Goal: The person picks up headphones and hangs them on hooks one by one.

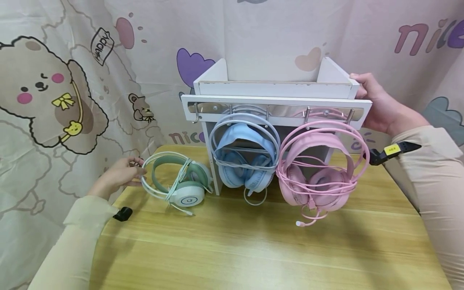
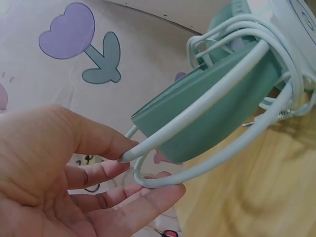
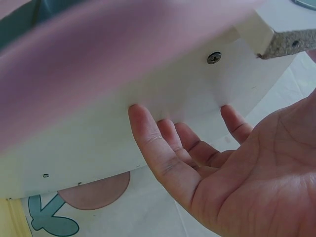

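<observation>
My left hand [image 1: 121, 173] holds green-and-white headphones [image 1: 190, 195] by the double white headband tubes [image 2: 207, 101], thumb on one tube and fingers under the other. Their cable is wound round the band; whether the ear cups touch the table cannot be told. My right hand [image 1: 380, 102] rests against the side of a white rack [image 1: 275, 89]. In the right wrist view its fingertips touch the side panel [image 3: 182, 84]. From the rack's hooks hang blue headphones [image 1: 233, 169] and pink headphones [image 1: 326, 185], cables wound round them.
A hook [image 1: 196, 112] at the rack's left end holds nothing. The rack stands towards the back of a wooden table [image 1: 232, 249]. Behind it hangs a printed curtain [image 1: 163, 48]. The pink cable's plug [image 1: 300, 223] dangles low in front.
</observation>
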Tool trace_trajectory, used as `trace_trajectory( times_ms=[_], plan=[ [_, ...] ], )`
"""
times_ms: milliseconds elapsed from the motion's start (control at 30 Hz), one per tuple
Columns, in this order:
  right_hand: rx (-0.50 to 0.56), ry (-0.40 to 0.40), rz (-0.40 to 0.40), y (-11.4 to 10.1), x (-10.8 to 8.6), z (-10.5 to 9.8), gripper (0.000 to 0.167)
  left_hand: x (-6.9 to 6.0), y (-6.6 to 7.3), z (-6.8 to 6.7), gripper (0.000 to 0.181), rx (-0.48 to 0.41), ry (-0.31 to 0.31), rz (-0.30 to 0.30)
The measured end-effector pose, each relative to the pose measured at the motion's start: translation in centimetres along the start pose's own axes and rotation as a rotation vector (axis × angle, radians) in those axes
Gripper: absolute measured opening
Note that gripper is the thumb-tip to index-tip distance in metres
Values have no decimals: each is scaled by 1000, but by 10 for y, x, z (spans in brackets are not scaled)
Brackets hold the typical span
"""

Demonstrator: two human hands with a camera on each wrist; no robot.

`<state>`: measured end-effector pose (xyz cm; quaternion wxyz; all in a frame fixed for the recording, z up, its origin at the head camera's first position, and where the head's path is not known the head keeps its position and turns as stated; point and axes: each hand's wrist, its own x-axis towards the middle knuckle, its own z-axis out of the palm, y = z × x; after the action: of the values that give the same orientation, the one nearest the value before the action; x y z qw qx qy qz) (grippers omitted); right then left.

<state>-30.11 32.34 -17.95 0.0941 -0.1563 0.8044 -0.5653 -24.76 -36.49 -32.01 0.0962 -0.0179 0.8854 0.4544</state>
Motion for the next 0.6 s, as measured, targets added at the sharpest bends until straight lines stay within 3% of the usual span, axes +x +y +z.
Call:
trace_trajectory(
  times_ms=[333, 600],
  plan=[
    [-18, -6, 8, 0, 0, 0, 68, -4, 16, 0, 47, 45, 39, 24],
    [-26, 2, 14, 0, 0, 0, 68, -7, 27, -6, 55, 60, 41, 8]
  ],
)
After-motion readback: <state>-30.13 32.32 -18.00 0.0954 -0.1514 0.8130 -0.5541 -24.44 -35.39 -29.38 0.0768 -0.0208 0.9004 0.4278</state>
